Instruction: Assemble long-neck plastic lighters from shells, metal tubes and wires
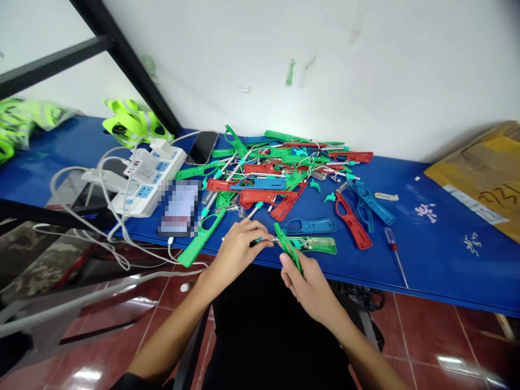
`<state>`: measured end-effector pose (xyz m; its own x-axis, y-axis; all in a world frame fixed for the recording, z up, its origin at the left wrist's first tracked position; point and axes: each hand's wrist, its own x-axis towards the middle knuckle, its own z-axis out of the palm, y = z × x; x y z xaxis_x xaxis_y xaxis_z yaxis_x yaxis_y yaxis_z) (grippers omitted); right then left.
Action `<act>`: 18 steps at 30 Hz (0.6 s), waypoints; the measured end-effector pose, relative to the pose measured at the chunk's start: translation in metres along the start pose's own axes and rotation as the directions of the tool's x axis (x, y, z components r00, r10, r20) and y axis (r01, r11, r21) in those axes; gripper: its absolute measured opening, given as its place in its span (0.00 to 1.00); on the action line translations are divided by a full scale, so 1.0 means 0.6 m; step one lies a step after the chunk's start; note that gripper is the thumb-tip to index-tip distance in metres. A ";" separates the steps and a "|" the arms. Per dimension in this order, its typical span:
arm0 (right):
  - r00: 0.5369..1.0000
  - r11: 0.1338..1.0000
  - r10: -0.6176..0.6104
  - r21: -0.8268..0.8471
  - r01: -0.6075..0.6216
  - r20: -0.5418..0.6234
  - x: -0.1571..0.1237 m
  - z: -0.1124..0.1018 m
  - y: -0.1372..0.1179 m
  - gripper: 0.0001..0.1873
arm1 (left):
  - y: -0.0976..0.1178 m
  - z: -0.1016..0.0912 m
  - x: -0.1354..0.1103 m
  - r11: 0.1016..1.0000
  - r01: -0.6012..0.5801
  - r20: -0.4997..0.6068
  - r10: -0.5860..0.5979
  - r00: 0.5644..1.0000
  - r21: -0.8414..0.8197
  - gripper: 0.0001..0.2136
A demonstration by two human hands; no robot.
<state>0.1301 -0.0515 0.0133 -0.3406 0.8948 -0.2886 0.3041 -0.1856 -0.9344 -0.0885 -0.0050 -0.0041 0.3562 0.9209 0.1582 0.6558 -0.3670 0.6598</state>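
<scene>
Over the table's front edge, my left hand (240,241) is closed, its fingertips pinching the front end of an opened green lighter by its thin metal tube. The lighter's lower green shell (332,246) lies on the table with a clear fuel tank (319,242) and white wires in it. In my right hand (305,279), a separate green shell half (287,246) is held tilted just above the lighter. Behind them lies a blue shell half (314,225). A pile of red, green and blue lighter parts (264,184) spreads beyond my hands.
A purple-handled screwdriver (390,238) lies on the blue table (430,271) at right, near small pink pieces (426,213) and small metal bits (472,244). A cardboard box (483,168) stands far right. At left are a power strip (152,179), cables and two phones.
</scene>
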 end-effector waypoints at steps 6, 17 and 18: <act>0.998 0.954 -0.068 -0.292 0.068 0.011 -0.007 -0.001 -0.001 0.32 | 0.018 -0.001 -0.014 0.954 -0.104 -0.001 0.109 0.994 0.282 0.08; 0.899 0.569 -0.438 -0.777 0.267 -0.012 -0.011 -0.171 0.028 0.25 | 0.015 0.023 -0.028 0.931 -0.158 -0.137 0.213 0.967 0.329 0.11; 0.880 0.523 -0.475 -0.808 0.271 -0.013 -0.010 -0.180 0.034 0.25 | 0.013 0.024 -0.029 0.942 -0.139 -0.150 0.192 0.970 0.307 0.10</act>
<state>0.2346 -0.0168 0.0187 -0.4326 0.8808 0.1926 0.7858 0.4731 -0.3984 -0.0797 -0.0259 -0.0122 0.3712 0.8425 0.3903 0.7724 -0.5135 0.3738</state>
